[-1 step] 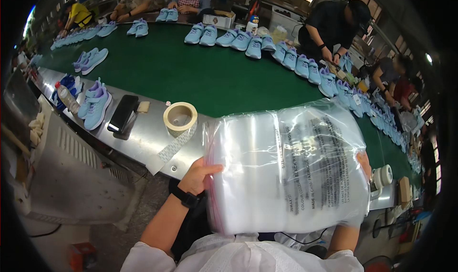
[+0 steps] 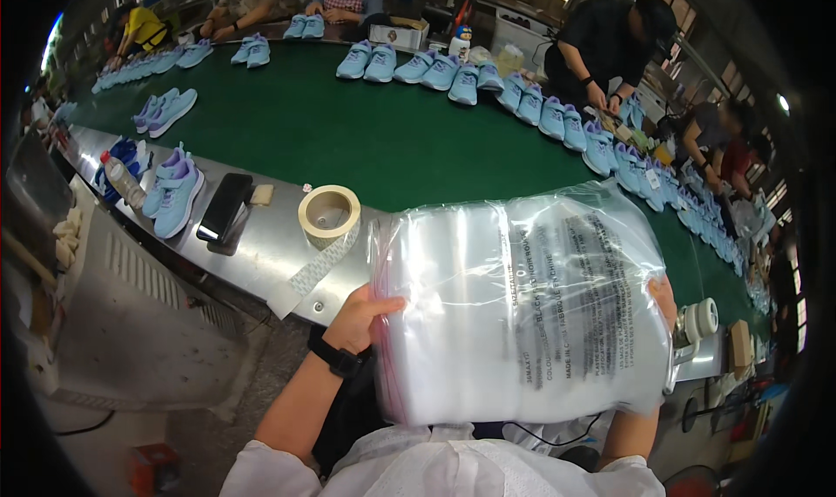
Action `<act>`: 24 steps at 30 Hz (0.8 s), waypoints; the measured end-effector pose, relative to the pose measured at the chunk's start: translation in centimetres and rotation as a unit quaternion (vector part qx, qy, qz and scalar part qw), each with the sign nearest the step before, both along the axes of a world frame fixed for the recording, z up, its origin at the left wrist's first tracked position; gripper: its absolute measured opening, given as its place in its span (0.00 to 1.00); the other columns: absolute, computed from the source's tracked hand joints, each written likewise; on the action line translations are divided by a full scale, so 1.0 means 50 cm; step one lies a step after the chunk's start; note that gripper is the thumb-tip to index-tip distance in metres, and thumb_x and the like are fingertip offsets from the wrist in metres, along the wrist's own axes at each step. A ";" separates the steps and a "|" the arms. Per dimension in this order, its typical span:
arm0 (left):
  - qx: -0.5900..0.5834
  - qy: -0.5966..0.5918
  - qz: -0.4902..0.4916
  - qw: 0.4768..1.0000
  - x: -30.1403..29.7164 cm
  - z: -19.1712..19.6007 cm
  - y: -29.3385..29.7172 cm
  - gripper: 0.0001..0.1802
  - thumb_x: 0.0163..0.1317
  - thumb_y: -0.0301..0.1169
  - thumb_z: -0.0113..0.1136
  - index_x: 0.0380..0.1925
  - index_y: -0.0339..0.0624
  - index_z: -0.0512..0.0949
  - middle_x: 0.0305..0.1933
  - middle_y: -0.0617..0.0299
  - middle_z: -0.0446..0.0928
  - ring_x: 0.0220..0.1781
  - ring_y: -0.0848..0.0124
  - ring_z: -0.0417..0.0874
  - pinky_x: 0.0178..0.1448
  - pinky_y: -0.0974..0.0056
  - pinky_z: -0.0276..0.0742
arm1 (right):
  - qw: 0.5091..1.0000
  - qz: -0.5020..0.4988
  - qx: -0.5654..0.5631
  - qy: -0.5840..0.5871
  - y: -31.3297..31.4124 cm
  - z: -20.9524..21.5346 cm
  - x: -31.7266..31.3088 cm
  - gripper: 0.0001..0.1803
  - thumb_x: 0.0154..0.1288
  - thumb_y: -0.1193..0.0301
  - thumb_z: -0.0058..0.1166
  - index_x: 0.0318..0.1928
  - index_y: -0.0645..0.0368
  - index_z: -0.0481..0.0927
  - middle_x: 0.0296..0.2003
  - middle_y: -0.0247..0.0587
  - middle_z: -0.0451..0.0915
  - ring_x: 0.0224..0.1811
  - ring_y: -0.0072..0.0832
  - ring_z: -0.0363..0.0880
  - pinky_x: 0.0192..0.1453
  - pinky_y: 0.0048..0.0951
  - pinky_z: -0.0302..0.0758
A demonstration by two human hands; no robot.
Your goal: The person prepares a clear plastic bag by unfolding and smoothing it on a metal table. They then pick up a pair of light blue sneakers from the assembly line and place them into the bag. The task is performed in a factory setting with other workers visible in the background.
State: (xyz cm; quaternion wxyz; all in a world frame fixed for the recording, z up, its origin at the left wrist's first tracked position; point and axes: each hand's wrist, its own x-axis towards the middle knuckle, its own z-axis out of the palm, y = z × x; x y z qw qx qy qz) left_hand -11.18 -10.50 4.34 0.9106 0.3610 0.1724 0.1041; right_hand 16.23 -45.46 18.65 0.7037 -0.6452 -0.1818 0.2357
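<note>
A thick stack of clear plastic bags [image 2: 453, 314] with dark printing is held up in front of my body, over the near edge of the worktable. My left hand [image 2: 359, 318], with a black band on the wrist, grips the stack's left side, thumb on top and the other fingers hidden beneath. On the opposite side my right hand [image 2: 664, 301] holds the stack's edge; most of it is behind the plastic. Left of the stack, a roll of label tape [image 2: 315, 214] lies on the metal ledge with a strip pulled out toward me.
On the metal ledge [image 2: 261, 257] are a black phone [image 2: 226, 208], a blue shoe pair [image 2: 175, 192] and a bottle [image 2: 122, 179]. Blue shoes [image 2: 527, 103] line the green table's [image 2: 348, 131] far and right sides. Co-workers [image 2: 610, 48] sit or stand around it. A white device [image 2: 698, 321] is at right.
The stack of plastic bags has shifted and tilted very slightly in my hands. Both hands keep their hold.
</note>
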 end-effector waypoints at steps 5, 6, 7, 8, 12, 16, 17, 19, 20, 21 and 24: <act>0.086 0.039 0.037 0.995 0.010 0.004 0.038 0.22 0.56 0.19 0.57 0.53 0.31 0.70 0.47 0.57 0.77 0.47 0.69 0.79 0.53 0.64 0.75 | 0.997 0.011 -0.002 -0.079 0.042 -0.034 -0.055 0.15 0.61 0.74 0.51 0.49 0.66 0.73 0.38 0.37 0.80 0.36 0.19 0.77 0.43 0.20 0.74; 0.098 0.045 0.036 0.994 0.015 0.005 0.043 0.22 0.56 0.19 0.58 0.52 0.30 0.71 0.47 0.57 0.77 0.47 0.69 0.79 0.53 0.64 0.75 | 0.997 0.012 -0.017 -0.078 0.043 -0.044 -0.058 0.16 0.61 0.73 0.52 0.49 0.65 0.74 0.38 0.37 0.80 0.36 0.18 0.77 0.43 0.20 0.74; 0.109 0.050 0.032 0.992 0.020 0.002 0.046 0.21 0.56 0.20 0.58 0.51 0.30 0.71 0.46 0.57 0.78 0.47 0.70 0.79 0.53 0.65 0.74 | 0.997 0.010 -0.032 -0.076 0.043 -0.056 -0.063 0.16 0.61 0.73 0.53 0.49 0.65 0.74 0.39 0.37 0.80 0.36 0.18 0.77 0.43 0.21 0.73; 0.116 0.071 0.025 0.990 0.023 -0.009 0.052 0.21 0.55 0.19 0.59 0.51 0.30 0.71 0.46 0.57 0.78 0.46 0.70 0.79 0.52 0.65 0.74 | 0.996 0.007 -0.053 -0.068 0.048 -0.069 -0.062 0.14 0.61 0.74 0.52 0.47 0.65 0.75 0.37 0.35 0.80 0.35 0.17 0.76 0.42 0.20 0.72; 0.151 0.109 0.006 0.982 0.036 -0.031 0.076 0.21 0.55 0.19 0.59 0.50 0.30 0.72 0.45 0.58 0.78 0.45 0.69 0.79 0.51 0.65 0.75 | 0.997 0.026 -0.074 -0.001 0.060 -0.161 -0.029 0.12 0.62 0.75 0.50 0.45 0.67 0.75 0.36 0.35 0.79 0.36 0.17 0.76 0.42 0.20 0.73; 0.154 0.143 -0.061 0.976 0.051 -0.006 0.092 0.18 0.61 0.27 0.58 0.50 0.30 0.72 0.42 0.59 0.78 0.42 0.72 0.80 0.45 0.68 0.77 | 0.987 0.044 -0.128 0.085 0.043 -0.231 0.025 0.14 0.65 0.70 0.51 0.47 0.66 0.75 0.39 0.39 0.80 0.38 0.23 0.78 0.46 0.22 0.74; 0.137 0.156 -0.074 0.975 0.051 0.008 0.100 0.18 0.62 0.29 0.57 0.50 0.30 0.72 0.42 0.59 0.78 0.41 0.73 0.80 0.44 0.68 0.77 | 0.986 0.024 -0.106 0.126 0.044 -0.234 0.028 0.16 0.65 0.67 0.51 0.48 0.65 0.75 0.40 0.40 0.80 0.39 0.24 0.78 0.47 0.23 0.74; 0.103 0.168 -0.086 0.977 0.051 -0.031 0.138 0.18 0.66 0.35 0.54 0.48 0.32 0.73 0.42 0.58 0.79 0.40 0.74 0.81 0.43 0.69 0.79 | 0.977 -0.011 -0.057 0.206 0.062 -0.232 0.026 0.20 0.67 0.61 0.51 0.50 0.65 0.75 0.41 0.41 0.80 0.41 0.27 0.79 0.50 0.26 0.75; 0.071 0.161 -0.088 0.980 0.066 -0.045 0.144 0.18 0.66 0.35 0.54 0.48 0.32 0.73 0.42 0.58 0.79 0.40 0.73 0.81 0.43 0.68 0.79 | 0.979 -0.005 -0.070 0.192 0.054 -0.243 0.032 0.26 0.68 0.55 0.50 0.52 0.67 0.74 0.43 0.43 0.80 0.42 0.31 0.80 0.50 0.28 0.77; 0.040 0.155 -0.093 0.983 0.077 -0.054 0.149 0.18 0.67 0.36 0.53 0.48 0.32 0.73 0.42 0.57 0.79 0.40 0.73 0.81 0.43 0.68 0.79 | 0.970 -0.003 -0.112 0.214 0.047 -0.250 0.035 0.27 0.67 0.55 0.51 0.52 0.68 0.74 0.43 0.43 0.80 0.41 0.30 0.80 0.48 0.27 0.77; 0.044 0.193 -0.137 0.971 0.090 -0.056 0.158 0.14 0.63 0.30 0.57 0.45 0.32 0.75 0.40 0.57 0.79 0.41 0.68 0.82 0.45 0.65 0.80 | 0.974 0.075 -0.133 0.166 0.030 -0.285 0.049 0.23 0.62 0.59 0.59 0.44 0.71 0.78 0.37 0.41 0.82 0.34 0.24 0.80 0.38 0.24 0.76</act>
